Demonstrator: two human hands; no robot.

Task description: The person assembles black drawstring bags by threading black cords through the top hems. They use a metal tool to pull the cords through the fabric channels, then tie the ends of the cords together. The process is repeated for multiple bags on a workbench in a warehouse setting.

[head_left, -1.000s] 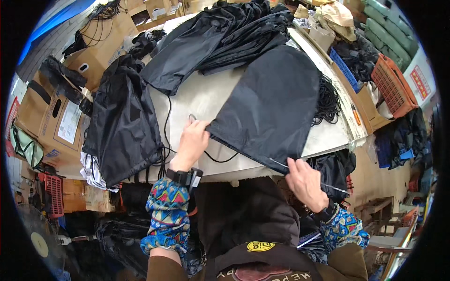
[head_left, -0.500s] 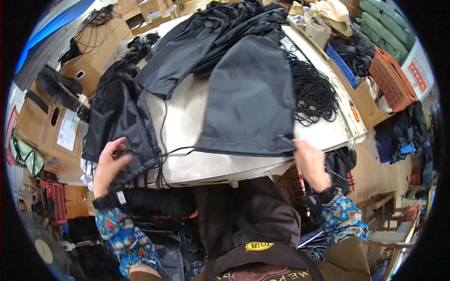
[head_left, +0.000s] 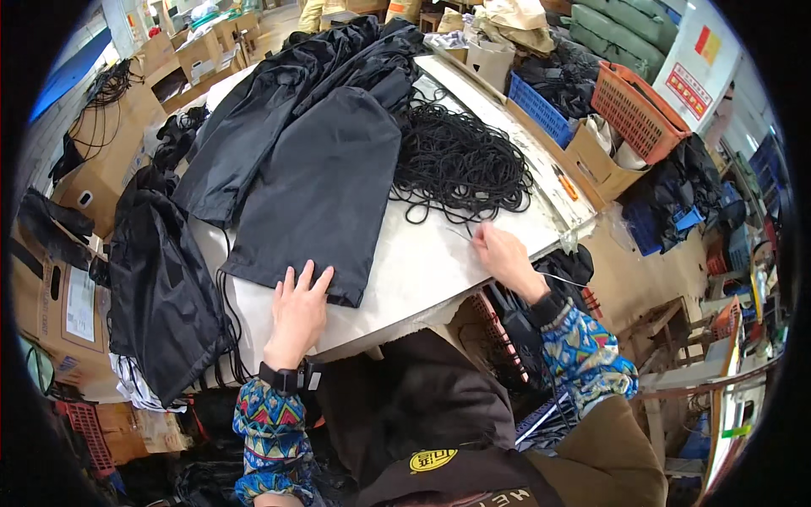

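A black fabric drawstring bag [head_left: 317, 177] lies flat on the white tabletop [head_left: 431, 262], its straight lower end toward me. My left hand [head_left: 297, 314] rests on that lower end with fingers spread, gripping nothing. Off the bag's right side, my right hand [head_left: 505, 260] is closed in a pinch on a thin, pale wire-like tool [head_left: 564, 280]. One tip pokes out ahead of the fingers and the rest trails behind the wrist. Just beyond this hand sits a heap of loose black cords [head_left: 460, 160].
More black bags [head_left: 245, 127] are piled behind, and another black bag with cords [head_left: 160, 287] hangs over the table's left edge. An orange-handled cutter [head_left: 566, 184] lies at the right edge. Beyond stand a blue crate [head_left: 541, 110], an orange basket [head_left: 638, 110] and cardboard boxes [head_left: 604, 160].
My left hand has moved from the left-hand bag's cords onto the flat bag's lower end. My right hand has left that bag's corner and is nearer the cord heap. The view has swung right.
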